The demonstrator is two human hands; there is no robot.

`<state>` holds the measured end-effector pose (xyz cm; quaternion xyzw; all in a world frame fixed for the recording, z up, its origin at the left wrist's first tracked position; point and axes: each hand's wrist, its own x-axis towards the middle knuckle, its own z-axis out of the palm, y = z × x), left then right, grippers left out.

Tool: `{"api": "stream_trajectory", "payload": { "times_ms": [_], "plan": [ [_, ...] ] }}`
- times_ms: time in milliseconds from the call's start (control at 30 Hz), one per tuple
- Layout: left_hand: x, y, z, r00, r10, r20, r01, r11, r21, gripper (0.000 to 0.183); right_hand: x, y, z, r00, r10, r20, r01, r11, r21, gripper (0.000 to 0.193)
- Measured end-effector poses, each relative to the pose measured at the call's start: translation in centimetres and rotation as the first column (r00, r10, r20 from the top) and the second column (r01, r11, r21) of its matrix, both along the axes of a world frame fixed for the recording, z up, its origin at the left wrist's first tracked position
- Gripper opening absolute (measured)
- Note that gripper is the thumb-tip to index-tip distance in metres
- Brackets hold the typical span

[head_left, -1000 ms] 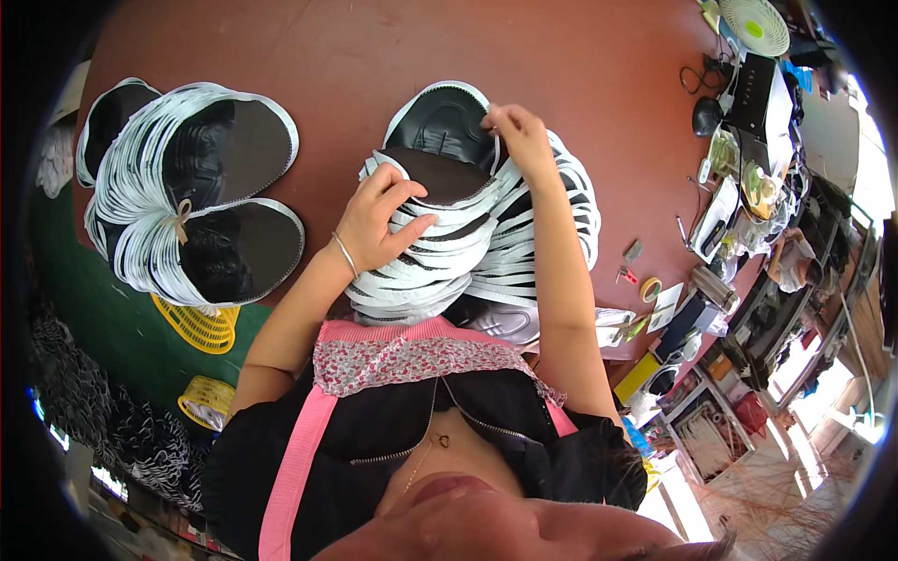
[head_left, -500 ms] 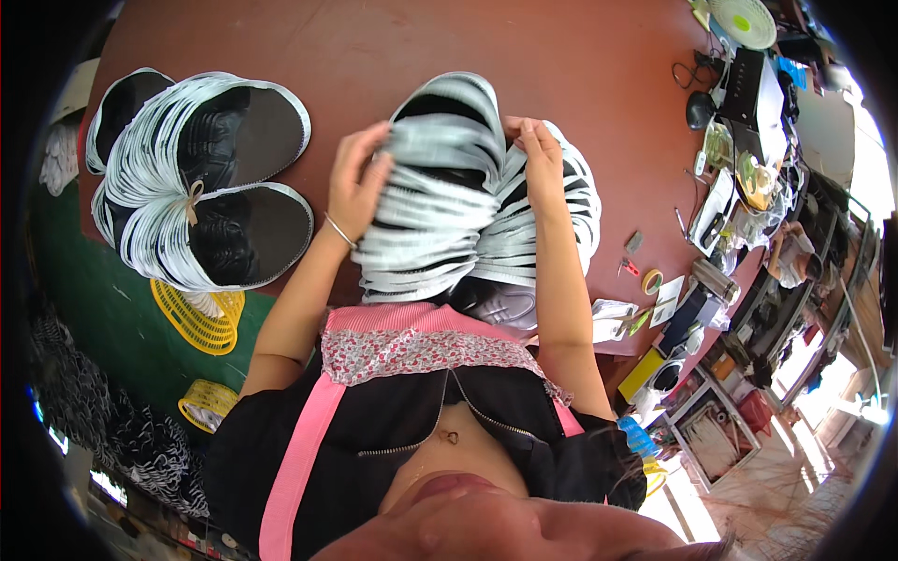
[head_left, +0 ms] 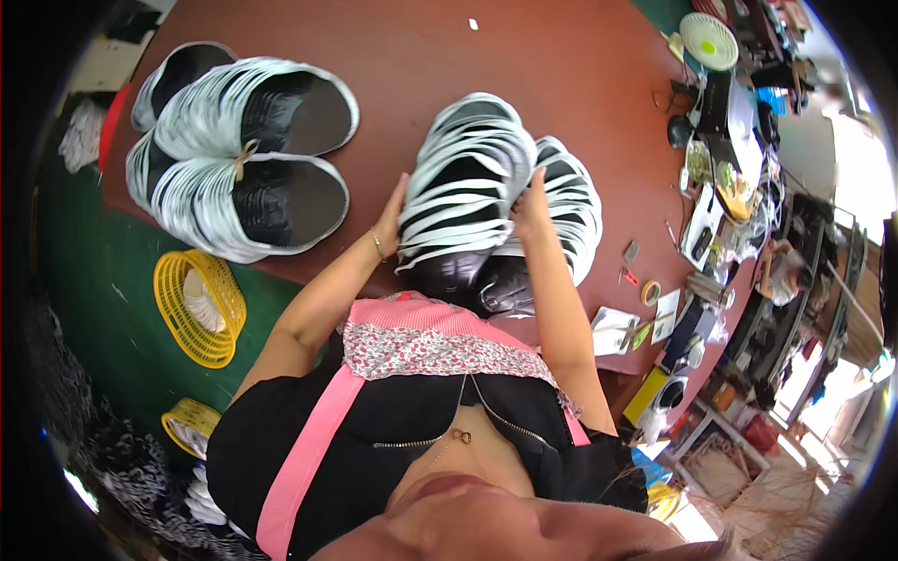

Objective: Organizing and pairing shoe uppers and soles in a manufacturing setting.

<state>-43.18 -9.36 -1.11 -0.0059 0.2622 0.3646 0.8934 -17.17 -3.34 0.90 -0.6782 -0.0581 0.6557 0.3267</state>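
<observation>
Before me on the table lies a nested stack of black shoe uppers with white edges (head_left: 458, 201), its layers fanned apart. My left hand (head_left: 391, 222) grips its left side, the fingers partly hidden by the stack. Wedged between this stack and a second one, my right hand (head_left: 533, 208) holds the right side of the first. That second stack of the same uppers (head_left: 572, 210) lies close by on the right. Smooth black toe parts (head_left: 505, 283) show at the near end of both.
Further left on the brown-red table (head_left: 402, 47) sits another bundle of uppers (head_left: 201, 201), bound by a tan tie (head_left: 246, 159). A yellow basket (head_left: 168, 299) stands on the green floor. Tape (head_left: 650, 293), a red clip (head_left: 630, 276) and papers (head_left: 613, 329) lie to the right.
My hands have come down along the stack's sides, and its far end has shifted and settled with the layers fanned. The whole view has swung slightly.
</observation>
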Motion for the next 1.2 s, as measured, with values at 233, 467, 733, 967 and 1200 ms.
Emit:
{"api": "stream_trajectory", "payload": {
  "times_ms": [233,467,733,967,1200],
  "plan": [
    [3.6,1.3,7.1,0.829,0.225,-0.511,0.139,0.803,0.579,0.045,7.8,2.9,-4.4,0.985,0.123,0.122,-0.15,0.959,0.241,0.068],
    [9.1,3.9,22.7,0.517,0.786,-0.339,0.549,-0.001,0.836,0.081,23.3,-3.2,-1.6,0.96,-0.242,-0.137,0.271,0.926,0.262,0.065],
    [14.5,7.4,17.9,0.484,0.842,-0.238,0.694,-0.203,0.691,0.064,22.2,-0.5,-6.8,0.64,-0.651,-0.408,0.733,0.677,0.07,0.061],
    [-11.6,6.7,9.9,-0.819,0.346,-0.458,0.483,0.846,-0.224,0.073,15.5,-26.0,-12.4,0.49,-0.766,-0.416,0.777,0.6,-0.19,0.044],
    [-28.7,6.1,0.7,-0.866,0.335,-0.37,0.478,0.77,-0.422,0.053,10.2,-31.6,-11.8,0.793,-0.592,-0.144,0.589,0.805,-0.07,0.035]
  ]
}}
